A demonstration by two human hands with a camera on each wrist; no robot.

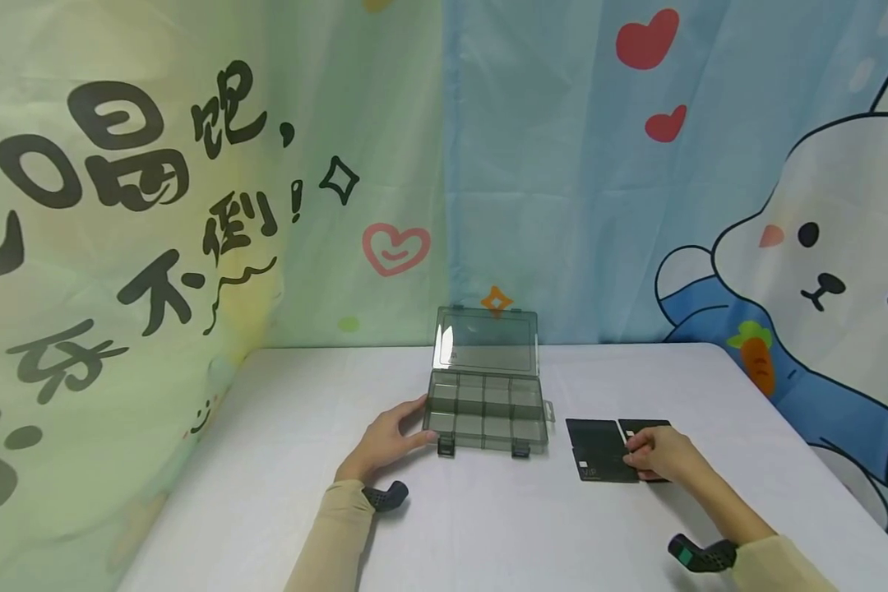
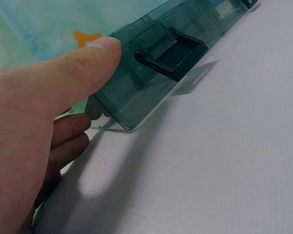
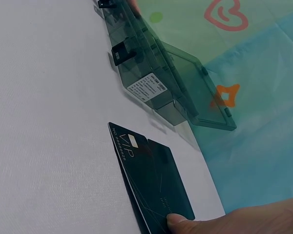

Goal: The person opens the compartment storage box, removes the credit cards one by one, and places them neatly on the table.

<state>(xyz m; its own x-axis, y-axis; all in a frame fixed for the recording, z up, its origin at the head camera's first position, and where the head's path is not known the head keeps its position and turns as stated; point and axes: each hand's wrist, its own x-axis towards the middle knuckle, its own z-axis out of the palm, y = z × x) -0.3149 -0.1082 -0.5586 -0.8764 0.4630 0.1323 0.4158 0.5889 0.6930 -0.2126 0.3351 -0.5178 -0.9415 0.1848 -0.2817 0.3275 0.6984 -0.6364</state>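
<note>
A see-through grey compartment box (image 1: 484, 411) stands on the table with its lid (image 1: 486, 341) raised and two dark latches at the front. My left hand (image 1: 385, 440) grips its left front corner; in the left wrist view the thumb (image 2: 95, 58) lies over the front wall and the other fingers are partly hidden at the side. To the right of the box lie black cards (image 1: 599, 456), one printed VIP. My right hand (image 1: 662, 454) pinches a black VIP card (image 3: 158, 180) by its edge, the thumb showing on its face. How many cards overlap, I cannot tell.
A white cloth covers the table (image 1: 481, 526). Right behind it hangs a printed curtain (image 1: 518, 164) with hearts, writing and a cartoon rabbit. A black device (image 1: 388, 497) sits on the left wrist and another (image 1: 703, 553) on the right.
</note>
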